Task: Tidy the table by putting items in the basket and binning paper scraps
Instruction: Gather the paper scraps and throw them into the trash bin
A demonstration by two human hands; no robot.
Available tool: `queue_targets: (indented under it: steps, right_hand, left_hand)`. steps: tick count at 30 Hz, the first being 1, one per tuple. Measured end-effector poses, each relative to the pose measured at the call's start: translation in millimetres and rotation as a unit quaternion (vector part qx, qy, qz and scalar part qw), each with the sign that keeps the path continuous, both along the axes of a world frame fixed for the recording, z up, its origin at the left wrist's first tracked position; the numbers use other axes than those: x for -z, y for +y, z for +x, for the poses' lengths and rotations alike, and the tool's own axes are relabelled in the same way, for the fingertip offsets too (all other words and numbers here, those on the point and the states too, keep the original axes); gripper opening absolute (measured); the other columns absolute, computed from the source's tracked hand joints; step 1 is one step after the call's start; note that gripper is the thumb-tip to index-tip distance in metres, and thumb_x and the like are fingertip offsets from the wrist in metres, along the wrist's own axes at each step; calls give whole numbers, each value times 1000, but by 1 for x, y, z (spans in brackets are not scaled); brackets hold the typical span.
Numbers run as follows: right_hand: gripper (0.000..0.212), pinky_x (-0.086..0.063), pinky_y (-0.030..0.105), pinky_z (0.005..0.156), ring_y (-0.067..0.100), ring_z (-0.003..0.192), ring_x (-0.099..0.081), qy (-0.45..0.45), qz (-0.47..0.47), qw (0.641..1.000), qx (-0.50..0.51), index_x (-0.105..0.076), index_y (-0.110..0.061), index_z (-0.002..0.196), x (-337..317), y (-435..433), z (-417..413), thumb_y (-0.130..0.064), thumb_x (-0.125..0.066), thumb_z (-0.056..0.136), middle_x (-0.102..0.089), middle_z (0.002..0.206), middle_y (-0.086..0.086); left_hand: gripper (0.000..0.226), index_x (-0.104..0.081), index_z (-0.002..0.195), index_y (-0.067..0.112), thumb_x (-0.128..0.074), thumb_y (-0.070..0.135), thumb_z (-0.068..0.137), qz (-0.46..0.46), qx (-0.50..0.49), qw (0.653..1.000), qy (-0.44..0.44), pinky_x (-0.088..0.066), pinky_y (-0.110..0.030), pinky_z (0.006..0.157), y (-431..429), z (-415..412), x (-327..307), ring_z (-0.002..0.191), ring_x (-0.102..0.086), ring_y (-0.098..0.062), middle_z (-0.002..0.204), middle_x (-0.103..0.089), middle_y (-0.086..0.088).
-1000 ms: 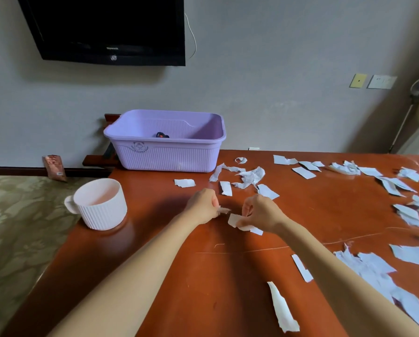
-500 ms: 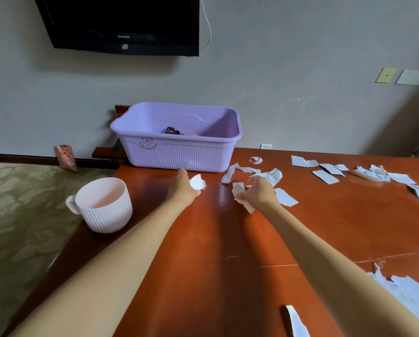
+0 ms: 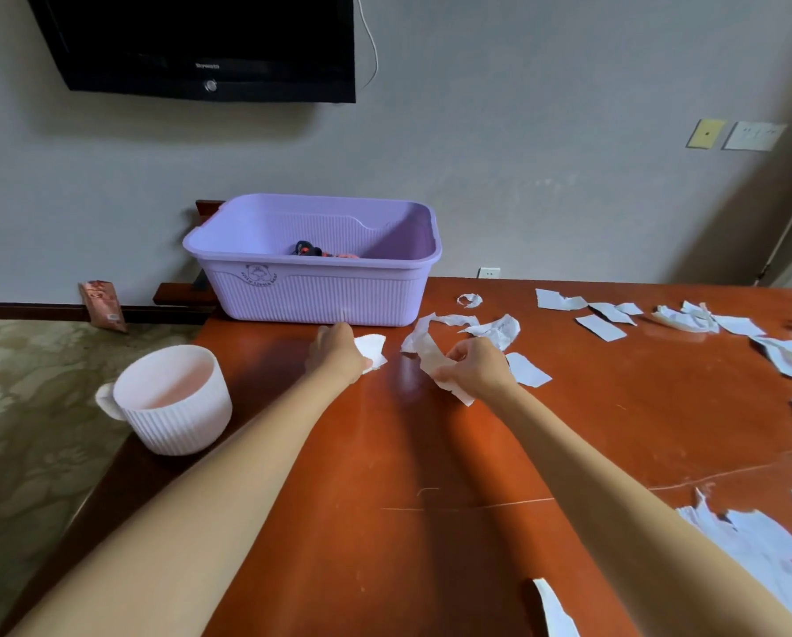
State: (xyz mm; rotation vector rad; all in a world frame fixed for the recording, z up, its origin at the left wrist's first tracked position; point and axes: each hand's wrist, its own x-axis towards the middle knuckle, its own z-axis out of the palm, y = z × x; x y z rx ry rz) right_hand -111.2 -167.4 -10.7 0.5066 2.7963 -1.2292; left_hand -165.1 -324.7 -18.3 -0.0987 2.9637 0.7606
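Small pale brand mark on television [image 3: 210, 66] lower bezel, upper left of frame, too blurred to read, embossed round emblem with lettering on lilac basket [image 3: 260, 274] front wall, illegible

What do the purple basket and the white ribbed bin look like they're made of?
The purple basket looks like moulded plastic: smooth, slightly glossy rim, ribbed walls, embossed emblem. The white bin also seems plastic, matte, with ribbed sides and faintly translucent walls.
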Motion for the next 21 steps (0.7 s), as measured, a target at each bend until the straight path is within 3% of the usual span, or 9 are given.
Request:
queue_targets:
  steps: [3,5,8,13,16,21]
  right_hand:
    - [29,-36,18,51,13,58,-50,61,-50,996,37,-55,-9,68,-5,8,9,-32,-64,83,-53,58,-2]
    - [33,-38,20,54,15,64,-53,99,-69,990,75,-57,-8,70,-8,16,14,-39,-63,82,-59,66,1]
    - [27,-37,21,53,13,68,-51,132,-42,987,86,-58,-6,72,-7,26,14,-29,-67,81,-57,80,0]
    - [31,-37,20,50,14,61,-50,87,-86,988,92,-53,-10,65,0,37,4,-31,-65,84,-54,60,-5]
    - [21,-38,21,51,13,61,-51,81,-95,988,94,-60,-5,78,3,44,-4,-24,-68,82,-54,63,-3]
    - [22,-34,18,45,10,55,-46,87,-100,988,82,-54,-8,67,7,47,-2,-19,-68,80,-52,62,-2]
  left_hand:
    - [38,-52,123,4,-58,26,92,-9,35,999,16,-46,-34,92,10,7,-2,118,-52,-31,135,-43,-14]
    - [35,-52,122,4,-55,25,93,-7,56,998,21,-46,-33,89,17,10,-5,117,-52,-30,134,-44,-14]
    - [35,-56,118,3,-59,23,91,9,89,995,36,-49,-36,84,31,9,-8,110,-57,-31,125,-55,-15]
    - [39,-52,126,2,-56,22,93,17,134,989,53,-46,-36,88,56,5,-9,114,-52,-30,127,-49,-14]
    - [42,-49,132,4,-54,22,94,-13,153,986,67,-41,-33,97,66,1,-5,122,-43,-28,131,-45,-13]
    - [45,-41,138,7,-51,20,96,-13,177,982,67,-42,-34,100,71,1,4,126,-45,-26,136,-47,-11]
